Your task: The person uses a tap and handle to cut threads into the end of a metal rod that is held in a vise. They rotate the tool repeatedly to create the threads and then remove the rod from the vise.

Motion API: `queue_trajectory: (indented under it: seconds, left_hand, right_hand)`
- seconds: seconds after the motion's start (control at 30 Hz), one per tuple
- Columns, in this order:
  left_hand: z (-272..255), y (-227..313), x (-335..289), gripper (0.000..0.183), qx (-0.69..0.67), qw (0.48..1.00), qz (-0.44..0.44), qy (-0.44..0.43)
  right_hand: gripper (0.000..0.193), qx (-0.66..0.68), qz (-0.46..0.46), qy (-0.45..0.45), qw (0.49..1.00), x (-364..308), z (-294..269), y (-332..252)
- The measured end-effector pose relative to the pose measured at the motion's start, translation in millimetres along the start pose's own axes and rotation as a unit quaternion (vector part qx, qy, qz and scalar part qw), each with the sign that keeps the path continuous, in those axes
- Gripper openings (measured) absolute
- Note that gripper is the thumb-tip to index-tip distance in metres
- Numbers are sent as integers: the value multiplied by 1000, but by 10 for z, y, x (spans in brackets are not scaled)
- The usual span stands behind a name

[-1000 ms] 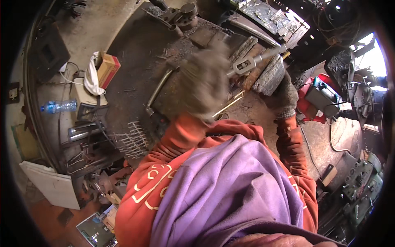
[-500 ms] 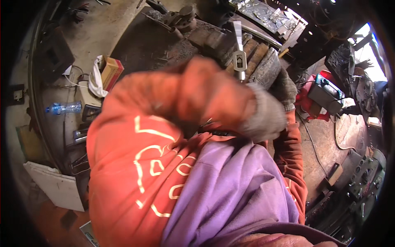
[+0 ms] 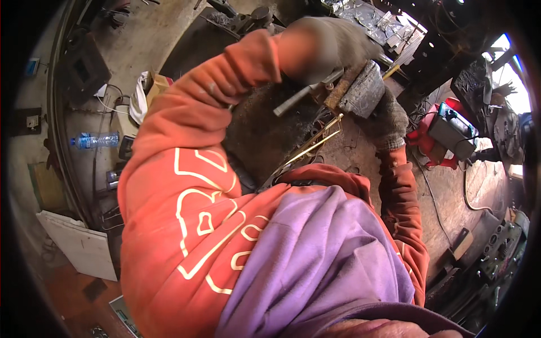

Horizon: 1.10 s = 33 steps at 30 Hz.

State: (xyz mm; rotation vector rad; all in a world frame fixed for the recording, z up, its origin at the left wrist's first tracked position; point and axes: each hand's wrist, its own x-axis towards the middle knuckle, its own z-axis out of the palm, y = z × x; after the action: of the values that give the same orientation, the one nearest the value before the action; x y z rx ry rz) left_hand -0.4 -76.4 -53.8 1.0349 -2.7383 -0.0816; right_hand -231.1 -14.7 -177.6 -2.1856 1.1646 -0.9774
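Observation:
My left hand (image 3: pixel 349 46), in a grey-brown work glove, reaches across the workbench and is curled over a tap wrench (image 3: pixel 293 101). A plain grey handle of the wrench sticks out below the glove; its middle is hidden. My right hand (image 3: pixel 390 119), gloved too, rests against the side of a dark, worn metal block (image 3: pixel 362 93), its fingers mostly out of sight behind it. A rusty bar (image 3: pixel 344 90) lies along the block's left side. Below it, thin brass-coloured rods (image 3: pixel 315 143) slant down toward my body.
Cluttered metal scraps (image 3: pixel 389 25) lie at the far side. To the right stand a red container (image 3: pixel 422 138) and a grey box-shaped device (image 3: pixel 451 135), with cables on the floor. At left are a plastic bottle (image 3: pixel 96 140) and a white panel (image 3: pixel 79 242).
My left hand has swung up and away from my chest onto the tap wrench. The wrench has turned from nearly upright in the picture to a slant. My right hand stays by the block.

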Motion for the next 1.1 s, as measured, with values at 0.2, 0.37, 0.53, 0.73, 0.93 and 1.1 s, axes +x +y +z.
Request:
queue_trajectory:
  seconds: [0.2, 0.37, 0.53, 0.73, 0.93, 1.1]
  left_hand:
    - [-356, 1344, -336, 53, 90, 991, -19, -99]
    - [-733, 1232, -1052, 29, 109, 965, -86, -224]
    - [-787, 831, -863, 12, 147, 966, -106, -182]
    - [-611, 1092, -1067, 24, -30, 962, -241, 125]
    - [73, 994, -1253, 46, -134, 826, -382, 392]
    - [153, 377, -766, 61, -457, 602, -521, 396]
  right_hand:
    - [89, 403, 228, -7, 886, -57, 311, 721]
    - [86, -21, -13, -2, 1000, 19, -68, 30]
    - [83, -29, 5, -29, 999, 27, -19, 11]
    - [82, -24, 0, -18, 1000, -10, -96, -69]
    - [79, 303, -112, 106, 940, 81, -394, -225]
    - [58, 314, -115, 7, 942, -173, -493, -706]
